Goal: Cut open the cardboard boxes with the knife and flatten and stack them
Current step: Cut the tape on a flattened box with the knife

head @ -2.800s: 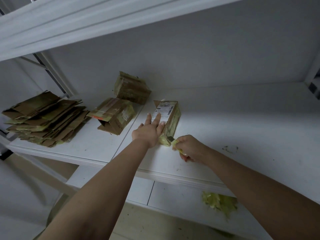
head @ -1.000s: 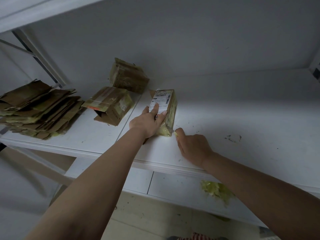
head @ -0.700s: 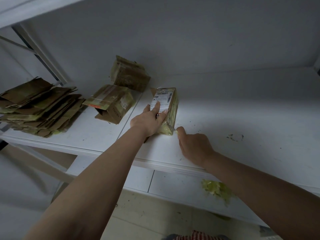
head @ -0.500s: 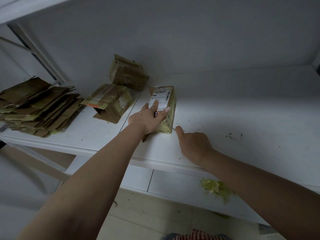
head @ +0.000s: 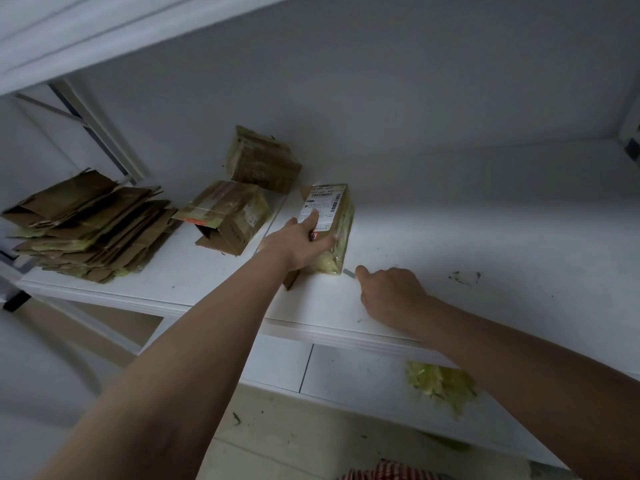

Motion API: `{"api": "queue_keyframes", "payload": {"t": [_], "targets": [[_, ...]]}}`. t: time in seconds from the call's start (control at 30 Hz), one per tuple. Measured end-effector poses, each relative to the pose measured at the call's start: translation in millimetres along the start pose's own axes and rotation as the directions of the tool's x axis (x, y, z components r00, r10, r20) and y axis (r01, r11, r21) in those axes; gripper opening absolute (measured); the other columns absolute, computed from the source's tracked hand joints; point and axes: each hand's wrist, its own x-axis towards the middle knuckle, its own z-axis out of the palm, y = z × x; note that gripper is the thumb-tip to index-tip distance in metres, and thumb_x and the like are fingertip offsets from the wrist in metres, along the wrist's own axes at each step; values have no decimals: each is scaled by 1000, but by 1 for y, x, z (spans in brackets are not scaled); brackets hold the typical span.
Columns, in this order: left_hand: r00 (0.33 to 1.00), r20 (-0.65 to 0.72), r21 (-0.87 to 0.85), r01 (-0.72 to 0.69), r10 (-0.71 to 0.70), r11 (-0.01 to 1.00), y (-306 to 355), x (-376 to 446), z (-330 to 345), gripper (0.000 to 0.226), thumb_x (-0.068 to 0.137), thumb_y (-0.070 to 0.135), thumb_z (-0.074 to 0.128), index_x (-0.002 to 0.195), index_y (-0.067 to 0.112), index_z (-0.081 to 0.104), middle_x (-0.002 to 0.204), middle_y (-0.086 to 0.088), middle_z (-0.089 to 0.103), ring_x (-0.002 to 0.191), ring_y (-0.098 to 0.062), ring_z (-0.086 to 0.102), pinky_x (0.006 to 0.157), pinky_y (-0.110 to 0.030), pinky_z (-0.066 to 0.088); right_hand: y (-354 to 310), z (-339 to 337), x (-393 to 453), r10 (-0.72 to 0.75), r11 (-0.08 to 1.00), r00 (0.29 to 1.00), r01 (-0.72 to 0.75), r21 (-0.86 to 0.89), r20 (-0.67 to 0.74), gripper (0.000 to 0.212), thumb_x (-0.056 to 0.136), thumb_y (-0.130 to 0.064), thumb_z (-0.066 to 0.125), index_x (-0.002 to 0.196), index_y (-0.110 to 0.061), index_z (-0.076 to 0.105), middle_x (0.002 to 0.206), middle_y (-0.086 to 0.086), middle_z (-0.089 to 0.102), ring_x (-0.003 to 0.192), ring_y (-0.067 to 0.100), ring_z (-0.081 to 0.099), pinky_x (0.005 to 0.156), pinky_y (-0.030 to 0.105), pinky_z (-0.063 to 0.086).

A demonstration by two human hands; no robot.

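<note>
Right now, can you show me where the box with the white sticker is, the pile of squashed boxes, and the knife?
Box with the white sticker [head: 325,206], head view, on its label.
Pile of squashed boxes [head: 90,226], head view, middle of the stack.
Knife [head: 349,272], head view, on the blade tip.

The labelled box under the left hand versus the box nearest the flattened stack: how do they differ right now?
The labelled box carries a white shipping label on top; the other box shows tape and an orange strip. The labelled box is pressed down by the left hand, with the knife blade at its near end; the other box lies untouched, one end flap open. Both are brown cardboard, unflattened, on the white shelf.
</note>
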Motion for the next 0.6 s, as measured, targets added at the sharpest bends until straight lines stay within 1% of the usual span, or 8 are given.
{"api": "queue_keyframes", "payload": {"t": [0.13, 0.23, 0.33, 0.37, 0.4, 0.47, 0.53, 0.6], "targets": [[993, 89, -153, -68, 82, 986, -24, -3, -8, 92, 66, 73, 45, 149, 46, 17, 160, -2, 17, 148, -22, 14, 117, -46, 21, 12, 2, -9, 78, 986, 985, -53, 160, -154, 26, 97, -25, 35, 116, -8, 44, 90, 14, 67, 76, 36, 62, 60, 34, 38], [975, 115, -166, -168, 188, 972, -41, -8, -19, 85, 69, 59, 56, 147, 39, 30, 151, -3, 31, 138, -22, 34, 111, -41, 33, 16, 4, -5, 192, 952, 964, -137, 275, -184, 26, 99, -25, 33, 114, -8, 44, 87, 15, 66, 77, 37, 61, 59, 34, 35], [976, 73, -152, -192, 205, 969, -44, -12, -18, 77, 70, 50, 52, 142, 34, 31, 139, -3, 41, 123, -28, 46, 102, -42, 41, 24, 6, -5, 270, 934, 926, -185, 306, -265, 32, 97, -30, 28, 114, -9, 46, 79, 15, 65, 71, 38, 60, 56, 32, 31], [976, 61, -134, -199, 209, 971, -45, -11, -11, 77, 72, 55, 49, 143, 38, 27, 144, -7, 37, 131, -34, 39, 107, -47, 37, 27, 5, -6, 285, 935, 915, -198, 296, -286, 35, 96, -31, 25, 114, -10, 47, 74, 13, 64, 68, 37, 60, 56, 32, 29], [977, 50, -86, -203, 208, 975, -44, -11, -3, 76, 77, 64, 44, 146, 44, 19, 153, -9, 26, 141, -39, 23, 113, -53, 26, 30, 5, -6, 298, 934, 908, -213, 288, -294, 36, 96, -31, 25, 114, -11, 47, 69, 10, 62, 65, 35, 58, 55, 31, 27], [984, 14, 12, -177, 177, 984, -45, -11, 15, 72, 86, 76, 29, 148, 52, 1, 162, -6, 1, 147, -37, -6, 117, -56, 7, 36, 3, -5, 313, 931, 907, -234, 281, -283, 31, 98, -31, 28, 114, -13, 48, 61, 2, 51, 58, 31, 50, 54, 31, 25], [986, -16, 9, -167, 167, 986, -46, -10, 20, 68, 84, 74, 17, 146, 54, -3, 162, -7, -4, 147, -34, -12, 117, -54, 2, 42, 3, -1, 309, 934, 916, -242, 262, -256, 29, 99, -31, 29, 114, -15, 48, 61, -2, 45, 57, 27, 43, 53, 30, 25], [984, -27, -2, -177, 177, 984, -47, -10, 21, 67, 83, 72, 12, 146, 55, -1, 162, -6, -3, 147, -33, -12, 118, -54, 3, 45, 4, 2, 287, 942, 931, -231, 244, -224, 28, 98, -32, 29, 113, -17, 48, 62, -2, 47, 58, 28, 44, 56, 30, 29]]}}
